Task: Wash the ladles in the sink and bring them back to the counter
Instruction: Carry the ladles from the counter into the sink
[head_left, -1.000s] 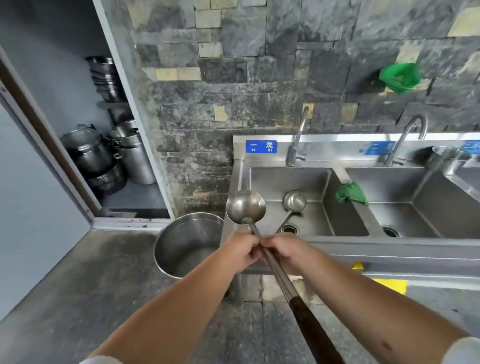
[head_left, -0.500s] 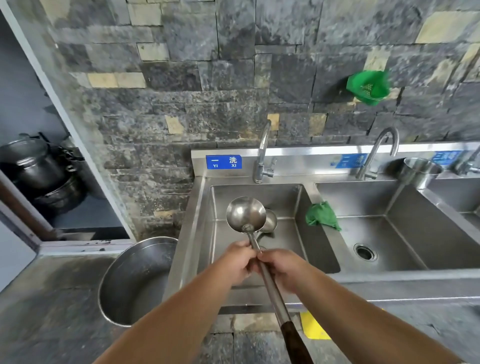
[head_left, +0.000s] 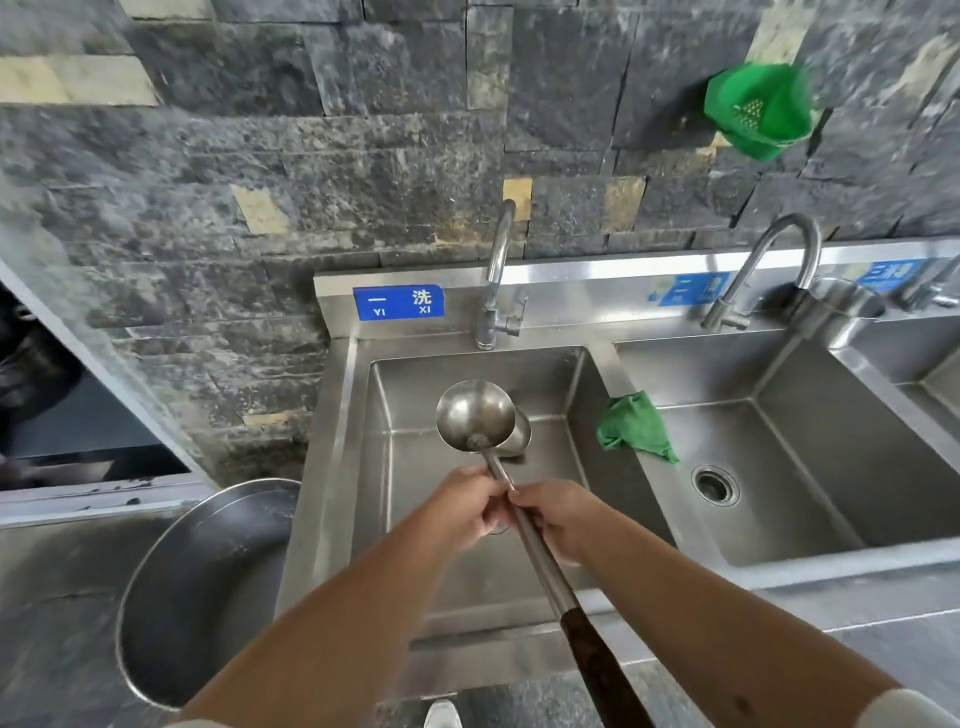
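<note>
Both my hands grip one long ladle by its steel shaft, left hand and right hand side by side, fingers curled round it. Its bowl hangs over the left sink, just above a second ladle lying inside. The tap shows no water. Risk, as I judge it: the held bowl could knock the ladle below, or the shaft, once wet, could slip through my fingers.

Left basin is offering open floor at front; a second ladle is lying mid-basin, and the faucet is overhanging the rear.
</note>
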